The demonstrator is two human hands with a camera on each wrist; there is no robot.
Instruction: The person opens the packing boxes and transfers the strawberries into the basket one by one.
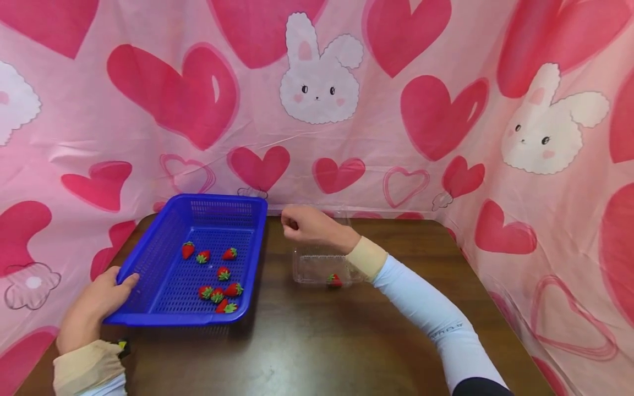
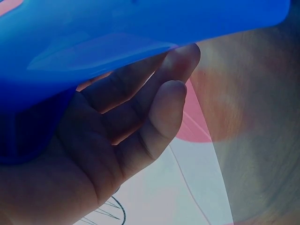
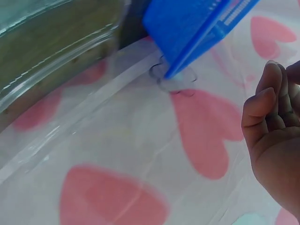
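Note:
A blue plastic basket (image 1: 255, 236) stands on the left half of the table with several red strawberries (image 1: 224, 273) on its slotted floor. My left hand (image 1: 106, 291) holds its left rim, thumb over the edge; in the left wrist view the fingers (image 2: 168, 108) lie beneath the blue wall. My right hand (image 1: 317, 226), fingers curled and nothing visible in them, hovers over the far part of a clear plastic box (image 1: 309, 269). One strawberry (image 1: 334, 280) lies inside that box near its front. The right forearm hides part of the box.
A brown wooden table (image 1: 307, 341) carries everything. Pink cloth (image 1: 386, 126) with hearts and rabbits hangs behind and along both sides, close to the table's edges. A small dark object (image 1: 124, 347) shows beside the left wrist.

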